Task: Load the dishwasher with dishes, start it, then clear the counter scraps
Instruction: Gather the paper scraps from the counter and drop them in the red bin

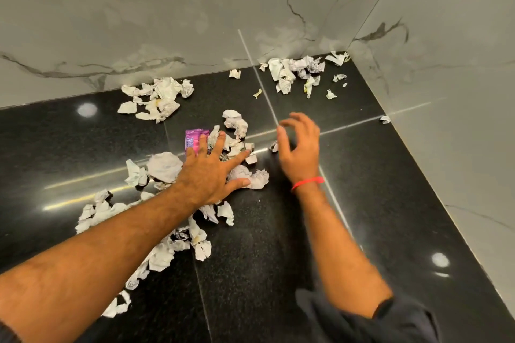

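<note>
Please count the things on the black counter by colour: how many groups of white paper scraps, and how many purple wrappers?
White paper scrap groups: 4, the back left heap, the corner heap, the middle cluster by the left hand, and the near left trail
Purple wrapper: 1
Total: 5

Polished black speckled stone counter point(362, 175), set in a corner of grey-veined marble walls. Crumpled white paper scraps lie on it in clusters: one in the far corner point(295, 72), one along the back wall left of that point(158, 99), a trail toward the near left edge point(167, 253). A purple foil wrapper point(193, 138) lies mid-counter among central scraps point(237, 122).
</note>
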Motion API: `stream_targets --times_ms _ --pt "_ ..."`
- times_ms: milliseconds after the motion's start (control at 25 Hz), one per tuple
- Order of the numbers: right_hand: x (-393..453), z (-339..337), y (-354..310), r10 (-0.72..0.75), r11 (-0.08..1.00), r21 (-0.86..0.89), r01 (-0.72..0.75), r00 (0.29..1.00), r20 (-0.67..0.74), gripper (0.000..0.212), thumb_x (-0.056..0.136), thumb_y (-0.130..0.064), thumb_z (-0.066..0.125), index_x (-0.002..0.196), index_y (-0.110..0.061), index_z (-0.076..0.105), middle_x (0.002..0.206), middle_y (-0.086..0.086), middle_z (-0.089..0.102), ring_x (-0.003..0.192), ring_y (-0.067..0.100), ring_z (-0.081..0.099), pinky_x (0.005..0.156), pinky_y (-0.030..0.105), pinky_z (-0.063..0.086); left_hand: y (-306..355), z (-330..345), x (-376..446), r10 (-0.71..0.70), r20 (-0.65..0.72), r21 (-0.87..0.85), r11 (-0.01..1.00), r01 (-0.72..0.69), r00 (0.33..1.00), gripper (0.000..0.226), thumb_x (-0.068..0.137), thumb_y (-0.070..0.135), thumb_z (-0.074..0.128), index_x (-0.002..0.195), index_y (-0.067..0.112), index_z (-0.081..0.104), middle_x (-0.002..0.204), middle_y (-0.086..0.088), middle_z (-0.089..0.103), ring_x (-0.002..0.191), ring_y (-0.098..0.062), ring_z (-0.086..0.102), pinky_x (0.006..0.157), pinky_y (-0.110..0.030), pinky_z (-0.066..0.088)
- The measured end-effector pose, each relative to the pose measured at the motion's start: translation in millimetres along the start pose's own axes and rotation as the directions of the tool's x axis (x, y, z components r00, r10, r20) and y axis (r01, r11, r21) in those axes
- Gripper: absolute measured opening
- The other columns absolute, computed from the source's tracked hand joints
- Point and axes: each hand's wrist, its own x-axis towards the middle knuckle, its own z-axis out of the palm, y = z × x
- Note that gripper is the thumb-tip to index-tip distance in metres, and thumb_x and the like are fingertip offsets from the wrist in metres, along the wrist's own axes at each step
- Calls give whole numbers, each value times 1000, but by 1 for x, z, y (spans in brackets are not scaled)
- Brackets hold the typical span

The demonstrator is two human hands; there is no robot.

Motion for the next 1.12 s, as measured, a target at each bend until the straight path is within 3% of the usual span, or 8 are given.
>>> stream_targets --times_ms 200,400,520,680,840,920,1040,1120 --pt "120 -38 122 370 889 -365 -277 904 215 83 77 -70 64 148 -36 37 161 19 11 150 36 6 123 46 11 -4 -8 4 15 58 -2 1000 -15 998 82 82 88 24 150 60 -13 166 -12 -19 151 -51 -5 118 -67 16" --pt "210 -22 148 478 860 -353 -368 823 307 94 81 -74 56 156 -33 18 165 12 -3 153 28 2 124 45 6 -4 -2 4 15 45 -41 999 -13 999 83 83 87 29 149 61 -13 165 -10 -24 150 -50 -11 118 -69 15" --pt "227 30 135 484 827 -473 -303 811 327 96 84 -82 38 156 -21 22 165 12 8 153 28 3 120 54 -4 -5 -4 5 2 62 -49 999 1 998 83 83 87 32 148 62 -14 164 -8 -27 150 -49 -14 119 -70 11" --pt "178 75 71 219 939 -331 -95 907 360 83 80 -78 34 127 -15 59 133 13 54 129 31 45 112 51 28 -6 -7 5 4 79 -54 999 1 997 84 82 87 33 148 62 -13 165 -8 -25 150 -50 -12 119 -70 13" --pt "87 102 0 -56 966 -175 191 813 579 64 79 -59 45 123 -17 63 128 10 57 124 29 49 111 52 31 -9 -18 3 47 84 0 999 -48 995 83 82 86 36 151 60 -3 168 -10 -9 151 -50 2 116 -66 26" --pt "55 96 -26 -63 995 -21 96 787 614 63 81 -60 47 125 -17 62 124 5 58 123 25 48 114 48 28 -13 -22 -1 84 81 24 996 -86 993 80 83 85 37 153 56 9 167 -14 7 151 -48 10 115 -62 33" --pt "39 60 -36 12 966 173 -192 703 711 59 81 -56 71 132 -29 57 116 -12 63 117 11 54 108 31 40 -23 -16 -12 121 63 -3 993 -121 991 78 83 84 39 153 54 20 165 -11 19 152 -41 12 116 -57 35" --pt "42 26 -20 11 960 207 -186 767 642 50 83 -50 73 127 -30 62 113 -10 68 109 5 62 100 23 47 -28 -8 -21 130 48 -29 991 -128 990 78 83 83 42 152 56 18 164 -8 22 152 -37 14 116 -56 34"
